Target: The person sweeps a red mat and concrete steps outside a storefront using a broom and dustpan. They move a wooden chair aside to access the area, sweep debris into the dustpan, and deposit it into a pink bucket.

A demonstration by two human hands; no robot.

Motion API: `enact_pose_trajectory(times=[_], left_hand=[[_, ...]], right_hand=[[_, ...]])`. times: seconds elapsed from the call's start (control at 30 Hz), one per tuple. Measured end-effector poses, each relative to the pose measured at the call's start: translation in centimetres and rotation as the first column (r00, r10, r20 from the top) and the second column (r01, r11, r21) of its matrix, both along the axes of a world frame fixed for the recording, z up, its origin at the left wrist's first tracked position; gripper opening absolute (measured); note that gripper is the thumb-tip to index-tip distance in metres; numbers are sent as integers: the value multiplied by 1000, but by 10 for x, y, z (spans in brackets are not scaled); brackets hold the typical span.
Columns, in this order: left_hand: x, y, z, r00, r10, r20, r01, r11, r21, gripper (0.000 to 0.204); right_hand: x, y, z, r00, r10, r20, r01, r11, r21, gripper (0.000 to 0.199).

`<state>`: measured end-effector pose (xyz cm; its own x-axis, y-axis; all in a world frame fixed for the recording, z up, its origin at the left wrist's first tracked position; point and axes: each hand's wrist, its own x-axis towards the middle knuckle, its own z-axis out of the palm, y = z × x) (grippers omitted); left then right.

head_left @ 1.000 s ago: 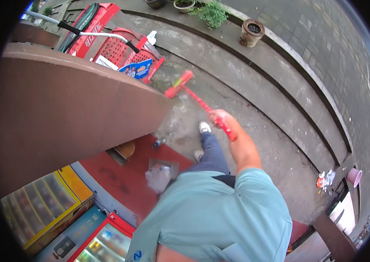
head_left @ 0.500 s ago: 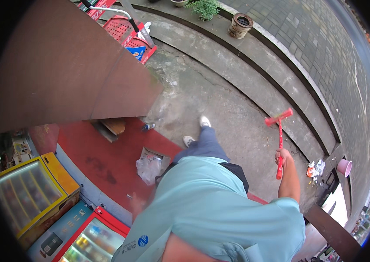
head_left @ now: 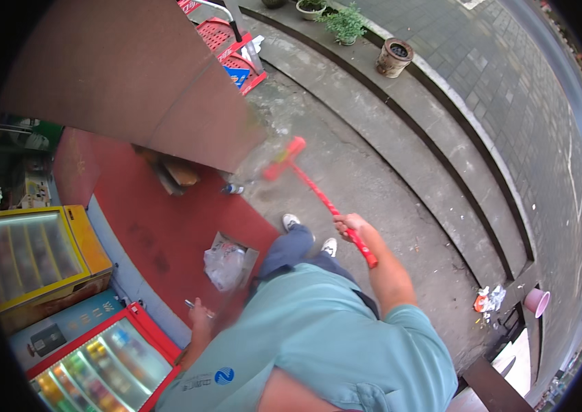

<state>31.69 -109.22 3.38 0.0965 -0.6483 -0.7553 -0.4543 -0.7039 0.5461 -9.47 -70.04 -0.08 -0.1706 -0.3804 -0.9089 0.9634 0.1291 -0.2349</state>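
Note:
My right hand (head_left: 353, 225) is wrapped round the lower handle of a red T-shaped tool (head_left: 315, 188). Its long stick slants up and to the left, ending in a blurred crosswise head with a yellowish patch, held out over the concrete. My left hand (head_left: 201, 317) hangs low at my left side, fingers closed on a small, thin, pale object (head_left: 189, 304) that I cannot make out. Beyond that hand, a clear plastic bag (head_left: 225, 266) sits in an open cardboard box (head_left: 249, 264) on the red floor.
Glass-fronted coolers, one yellow (head_left: 89, 244) and one red (head_left: 150, 336), stand at the left. A brown panel (head_left: 133, 75) juts in above. Curved steps (head_left: 401, 141) run along the right, with a flowerpot (head_left: 394, 58), litter (head_left: 488, 299) and a pink bucket (head_left: 537, 302).
My right hand has swung the red tool leftward across my front, and its head now tilts over to the left. My left hand shows more clearly. My feet have shifted in stride.

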Motion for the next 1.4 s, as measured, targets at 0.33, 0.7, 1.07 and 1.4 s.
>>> enact_pose_trajectory(times=[0.33, 0.7, 1.07, 1.4], left_hand=[[39, 3, -74, 996, -83, 14, 82, 996, 24, 24], [-27, -11, -35, 972, -179, 150, 180, 984, 10, 33], [-155, -33, 32, 930, -186, 316, 194, 981, 6, 32], [-138, -6, 39, 933, -129, 335, 138, 990, -4, 31]], right_hand=[[-5, 83, 71, 994, -45, -102, 72, 959, 275, 10], [-159, -49, 50, 957, 101, -270, -27, 964, 265, 26], [-395, -247, -58, 992, 111, -54, -118, 983, -141, 17], [-259, -11, 13, 998, 17, 56, -18, 1000, 14, 27]])
